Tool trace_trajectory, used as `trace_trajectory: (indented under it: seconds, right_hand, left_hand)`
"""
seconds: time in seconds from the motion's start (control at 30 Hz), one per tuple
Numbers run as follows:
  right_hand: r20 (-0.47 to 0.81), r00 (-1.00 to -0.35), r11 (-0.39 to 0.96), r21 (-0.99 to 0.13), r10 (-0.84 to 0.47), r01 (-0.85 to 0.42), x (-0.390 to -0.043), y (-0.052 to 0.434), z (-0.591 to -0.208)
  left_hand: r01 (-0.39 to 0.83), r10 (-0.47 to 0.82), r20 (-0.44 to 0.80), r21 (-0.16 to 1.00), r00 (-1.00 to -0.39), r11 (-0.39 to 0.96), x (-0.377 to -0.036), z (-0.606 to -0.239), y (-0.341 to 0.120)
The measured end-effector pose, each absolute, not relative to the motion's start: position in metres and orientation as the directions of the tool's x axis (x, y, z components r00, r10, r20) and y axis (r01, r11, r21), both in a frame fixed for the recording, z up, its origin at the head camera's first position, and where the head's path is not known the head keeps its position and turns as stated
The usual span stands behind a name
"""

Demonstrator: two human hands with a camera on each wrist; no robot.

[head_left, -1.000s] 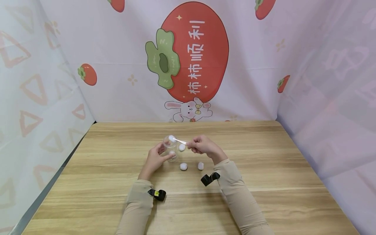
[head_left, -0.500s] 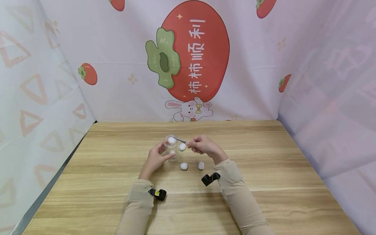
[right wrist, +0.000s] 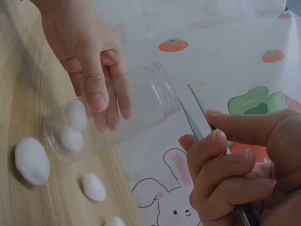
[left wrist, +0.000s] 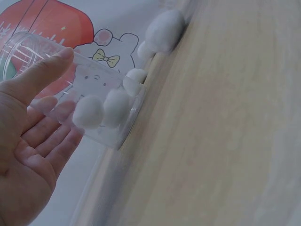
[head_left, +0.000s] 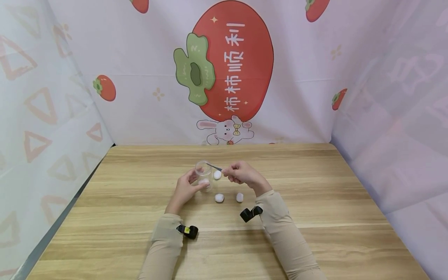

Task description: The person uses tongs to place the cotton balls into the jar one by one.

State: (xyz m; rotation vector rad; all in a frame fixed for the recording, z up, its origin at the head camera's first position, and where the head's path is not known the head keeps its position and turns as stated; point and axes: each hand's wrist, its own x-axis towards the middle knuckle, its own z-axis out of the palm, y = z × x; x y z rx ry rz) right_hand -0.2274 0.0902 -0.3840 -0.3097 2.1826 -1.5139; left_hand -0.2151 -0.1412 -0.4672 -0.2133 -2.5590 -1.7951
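- Left hand [head_left: 184, 189] is gripping the jar [head_left: 203, 176] upright on the bench [head_left: 315, 217] — two cotton balls [left wrist: 101, 109] are lying inside.
- Right hand [head_left: 241, 174] is pinching empty tweezers [head_left: 214, 167] by the jar's mouth.
- Keeping the jar steady looks wise.
- Three loose balls [head_left: 219, 198] are sitting just beside it — nothing is blocking them.

Two hands in view: left hand [head_left: 184, 189]; right hand [head_left: 241, 174]; one clear jar [head_left: 203, 177]; one pair of tweezers [head_left: 214, 167]; two cotton balls inside the jar [right wrist: 71, 127]; three cotton balls on the table [head_left: 219, 198]; one wooden table [head_left: 315, 202].
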Motion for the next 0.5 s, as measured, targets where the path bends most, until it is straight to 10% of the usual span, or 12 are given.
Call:
trace_trajectory:
  seconds: [0.5]
  right_hand:
    - [-0.229,-0.878,0.366,-0.928,-0.419,0.068,-0.223,0.101,-0.386]
  left_hand:
    - [0.118,0.098,0.09,0.934,-0.991,0.338,-0.215,-0.469,-0.141]
